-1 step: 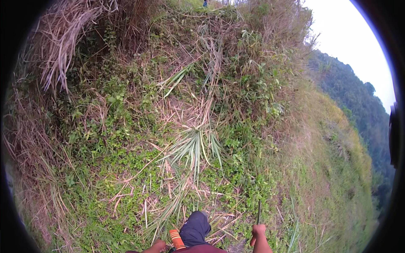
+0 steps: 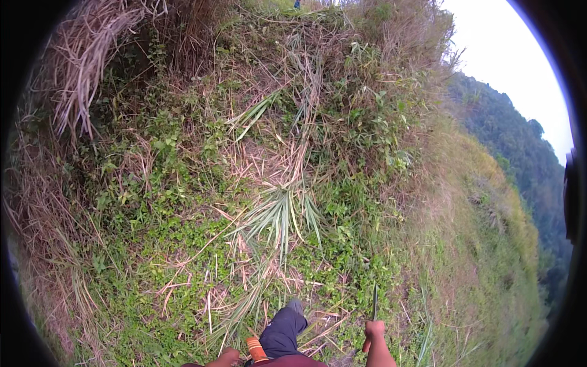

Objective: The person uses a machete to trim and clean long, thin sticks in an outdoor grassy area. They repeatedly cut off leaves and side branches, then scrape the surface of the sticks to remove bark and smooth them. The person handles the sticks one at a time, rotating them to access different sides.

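My right hand [image 2: 375, 330] is closed around the handle of a machete, whose thin dark blade [image 2: 375, 301] points up and ahead over the green undergrowth. A bit of reddish handle shows below the fist. At the lower edge, my left hand [image 2: 228, 356] hangs with its fingers curled in; whatever it may hold is hidden. Right beside it, an orange striped sheath-like piece [image 2: 256, 348] sits at my waist. Between the hands, my leg in dark trousers [image 2: 282, 330] reaches forward, with a greyish shoe [image 2: 296, 306] on the ground.
Cut long green leaves [image 2: 282, 214] and dry stalks [image 2: 257, 162] lie along the sloping path. Dry grass [image 2: 92, 58] overhangs at the upper left; leafy bushes [image 2: 373, 122] flank the right. The hillside [image 2: 477, 244] drops away beyond, toward a wooded ridge [image 2: 507, 116]. A small distant figure [image 2: 297, 4] shows at the top.
My foot has come slightly farther forward, so more of the shoe shows. The right hand and machete have risen very slightly. The left hand stays nearly in place.
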`<state>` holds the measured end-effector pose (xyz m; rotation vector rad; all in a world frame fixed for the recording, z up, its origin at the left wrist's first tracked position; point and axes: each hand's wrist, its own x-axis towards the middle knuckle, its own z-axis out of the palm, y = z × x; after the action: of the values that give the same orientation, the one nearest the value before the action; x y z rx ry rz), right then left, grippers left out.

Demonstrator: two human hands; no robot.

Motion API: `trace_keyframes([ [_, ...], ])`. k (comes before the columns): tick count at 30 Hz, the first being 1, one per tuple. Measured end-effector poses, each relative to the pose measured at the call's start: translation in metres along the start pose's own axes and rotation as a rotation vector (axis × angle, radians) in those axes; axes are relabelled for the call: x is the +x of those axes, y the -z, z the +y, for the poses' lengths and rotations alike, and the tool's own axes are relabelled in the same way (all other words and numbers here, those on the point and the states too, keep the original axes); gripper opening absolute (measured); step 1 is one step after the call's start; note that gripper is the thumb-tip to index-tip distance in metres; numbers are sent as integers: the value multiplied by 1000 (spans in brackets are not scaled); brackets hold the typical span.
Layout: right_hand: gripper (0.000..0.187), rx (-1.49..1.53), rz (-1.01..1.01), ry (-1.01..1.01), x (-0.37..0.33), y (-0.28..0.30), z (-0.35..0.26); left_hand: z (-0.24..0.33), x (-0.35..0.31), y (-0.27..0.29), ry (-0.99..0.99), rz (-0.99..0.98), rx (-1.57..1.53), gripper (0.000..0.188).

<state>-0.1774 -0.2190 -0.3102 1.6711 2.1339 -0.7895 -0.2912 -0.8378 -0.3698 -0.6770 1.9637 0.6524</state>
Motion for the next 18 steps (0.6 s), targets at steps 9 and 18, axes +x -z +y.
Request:
trace_keyframes([
  [9,22,181,-363,-239,86,13,-158,366,-18,91,-257,1,3,35],
  [18,22,-50,-393,-142,116,68,-307,623,-14,215,-321,173,-149,27],
])
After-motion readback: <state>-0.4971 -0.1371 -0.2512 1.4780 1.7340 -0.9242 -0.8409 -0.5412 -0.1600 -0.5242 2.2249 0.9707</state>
